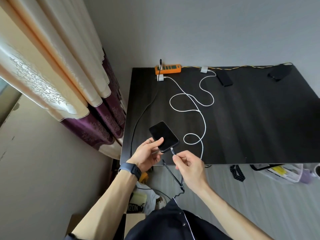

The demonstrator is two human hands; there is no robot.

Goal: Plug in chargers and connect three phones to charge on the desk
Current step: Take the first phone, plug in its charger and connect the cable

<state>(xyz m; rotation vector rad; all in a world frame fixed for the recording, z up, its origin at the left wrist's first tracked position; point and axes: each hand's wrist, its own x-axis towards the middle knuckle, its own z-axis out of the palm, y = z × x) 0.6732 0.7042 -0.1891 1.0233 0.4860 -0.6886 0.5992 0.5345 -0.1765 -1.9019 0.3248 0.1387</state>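
Phone (163,136) unbranded; box (136,207) txt "IZON"

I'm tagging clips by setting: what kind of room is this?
Probably a room at home: patterned curtains hang beside a dark desk, with boxes and clutter on the floor.

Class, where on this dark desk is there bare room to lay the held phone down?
Free: the wide patch right of the white cable loops, below the two black phones at the back edge. Crowded: the left half, with cables, white chargers and the orange power strip.
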